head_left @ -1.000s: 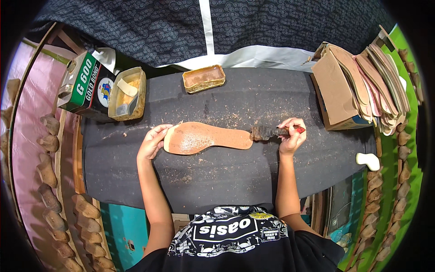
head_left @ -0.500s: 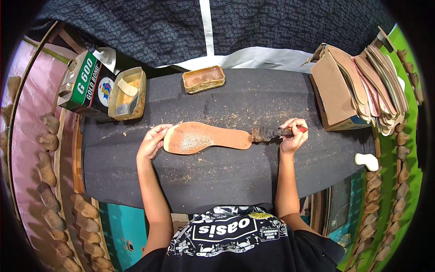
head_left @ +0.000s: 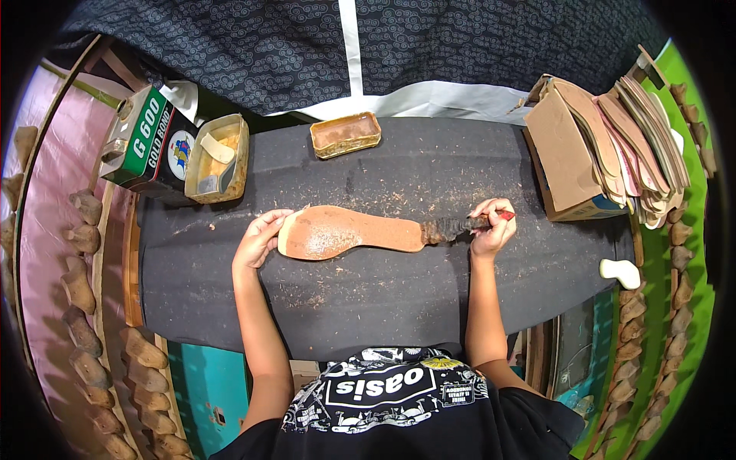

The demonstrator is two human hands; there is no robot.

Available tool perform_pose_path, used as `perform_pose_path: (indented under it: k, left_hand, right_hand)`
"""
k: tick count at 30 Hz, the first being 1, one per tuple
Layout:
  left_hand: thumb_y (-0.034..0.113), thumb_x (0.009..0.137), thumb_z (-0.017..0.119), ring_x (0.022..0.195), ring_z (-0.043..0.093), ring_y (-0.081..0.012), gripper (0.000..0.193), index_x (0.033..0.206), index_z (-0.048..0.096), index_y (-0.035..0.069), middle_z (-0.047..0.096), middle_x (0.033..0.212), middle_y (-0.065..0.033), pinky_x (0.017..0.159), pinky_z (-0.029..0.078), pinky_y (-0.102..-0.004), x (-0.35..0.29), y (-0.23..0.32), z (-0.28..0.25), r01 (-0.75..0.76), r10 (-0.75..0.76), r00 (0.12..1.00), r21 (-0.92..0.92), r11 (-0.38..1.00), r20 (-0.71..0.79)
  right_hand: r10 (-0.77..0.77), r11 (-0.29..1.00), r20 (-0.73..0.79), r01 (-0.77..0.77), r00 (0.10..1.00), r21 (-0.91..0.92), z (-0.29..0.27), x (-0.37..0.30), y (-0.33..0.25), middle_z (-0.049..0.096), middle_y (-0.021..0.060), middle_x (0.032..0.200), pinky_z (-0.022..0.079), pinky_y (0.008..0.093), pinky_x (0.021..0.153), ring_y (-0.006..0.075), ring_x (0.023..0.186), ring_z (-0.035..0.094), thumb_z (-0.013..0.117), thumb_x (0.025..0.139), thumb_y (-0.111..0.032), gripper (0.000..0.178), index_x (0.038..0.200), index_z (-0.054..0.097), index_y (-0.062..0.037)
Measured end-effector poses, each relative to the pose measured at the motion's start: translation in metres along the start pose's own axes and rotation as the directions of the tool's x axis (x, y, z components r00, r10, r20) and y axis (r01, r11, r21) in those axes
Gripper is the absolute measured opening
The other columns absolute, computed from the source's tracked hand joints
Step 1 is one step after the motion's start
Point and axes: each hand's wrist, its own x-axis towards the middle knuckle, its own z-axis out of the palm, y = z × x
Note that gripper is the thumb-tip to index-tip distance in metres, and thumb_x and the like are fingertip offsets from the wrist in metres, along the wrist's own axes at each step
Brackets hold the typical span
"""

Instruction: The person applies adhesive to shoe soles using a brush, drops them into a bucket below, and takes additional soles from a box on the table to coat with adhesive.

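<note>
A tan, sole-shaped insole (head_left: 360, 232) lies across the middle of the dark table, its wide end to the left. Wet, shiny patches cover much of that wide half. My left hand (head_left: 257, 241) pinches the insole at its left end, thumb and fingers closed on the edge. In my right hand (head_left: 492, 231) is a brush (head_left: 454, 228), crusted dark along its length, with a red handle end showing past the fingers. The brush's tip meets the narrow heel end of the insole.
A shallow amber-crusted tray (head_left: 346, 136) stands at the back. Far left are a large green-and-black can (head_left: 146, 146) and a tub (head_left: 239, 157) holding spreaders. At right, a cardboard box (head_left: 566, 157) carries stacked soles; a white curved piece (head_left: 619, 272) lies nearby. Shavings dot the cloth (head_left: 383, 307).
My right hand and the brush have shifted slightly left along the heel end. The insole and my left hand have stayed nearly in place.
</note>
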Motion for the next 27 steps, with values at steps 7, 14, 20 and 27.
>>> perform_pose_path:
  k: [7,14,20,27]
  left_hand:
    - [0.015,0.083,0.048,0.085,0.055,-0.0103,0.024,0.103,0.050,0.002,0.056,0.097,-0.0048,0.071,0.047,-0.0236,0.002,-0.004,-0.005,-0.004,0.003,1.000,0.018,1.000,0.005]
    - [0.015,0.083,0.048,0.085,0.055,-0.0102,0.024,0.103,0.050,0.002,0.056,0.096,-0.0039,0.071,0.047,-0.0235,0.002,-0.003,-0.005,-0.006,0.006,1.000,0.016,1.000,-0.007]
    - [0.016,0.083,0.048,0.086,0.055,-0.0102,0.024,0.103,0.051,0.002,0.056,0.097,-0.0044,0.072,0.047,-0.0231,0.000,0.000,0.000,-0.013,0.013,1.000,0.026,1.000,-0.001]
    - [0.016,0.083,0.048,0.087,0.055,-0.0109,0.024,0.102,0.051,0.002,0.056,0.098,-0.0051,0.073,0.046,-0.0237,-0.001,0.000,0.001,-0.010,0.010,1.000,0.021,1.000,0.010]
  right_hand:
    - [0.030,0.999,0.015,-0.029,0.999,-0.028,-0.003,0.000,0.001,0.048,0.0116,0.062,0.036,0.0197,0.040,0.0141,0.048,0.045,0.040,0.073,-0.011,0.010,0.068,0.040,-0.0027]
    - [0.084,0.994,-0.138,-0.092,0.987,-0.053,0.007,-0.001,-0.001,0.048,0.0109,0.061,0.031,0.0165,0.031,0.0129,0.049,0.047,0.040,0.075,-0.012,0.011,0.069,0.040,-0.0030]
    - [-0.011,0.999,-0.042,0.009,0.999,-0.051,-0.005,0.000,0.007,0.050,0.0120,0.065,0.033,0.0153,0.033,0.0107,0.046,0.045,0.040,0.075,-0.010,0.009,0.070,0.040,-0.0019]
    - [0.034,0.999,-0.074,-0.032,0.997,0.019,0.002,-0.001,-0.001,0.050,0.0115,0.065,0.033,0.0153,0.033,0.0095,0.045,0.044,0.040,0.077,-0.010,0.009,0.071,0.040,-0.0020]
